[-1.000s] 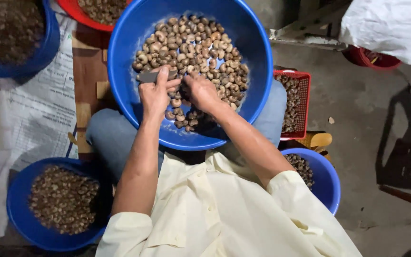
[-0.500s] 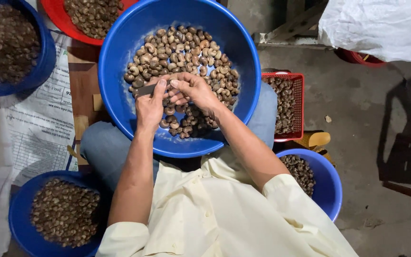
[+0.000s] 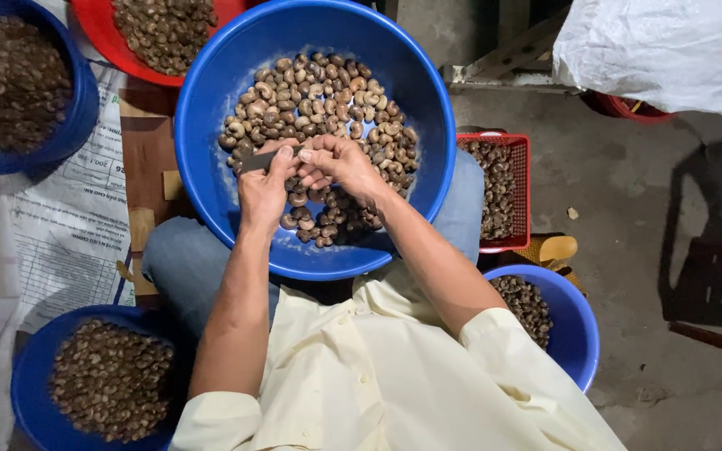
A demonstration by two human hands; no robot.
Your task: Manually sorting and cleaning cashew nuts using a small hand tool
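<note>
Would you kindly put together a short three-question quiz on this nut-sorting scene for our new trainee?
1. True or false: both hands work above the large blue basin of nuts.
2. Which hand holds the small dark tool? A) left hand B) right hand
3. Fill in: the red basket of nuts stands on the person's ____ side.

Key
1. True; the basin rests on the person's lap.
2. A; the right hand's fingertips pinch something at the tool's tip, too small to tell for sure.
3. Right.
</note>
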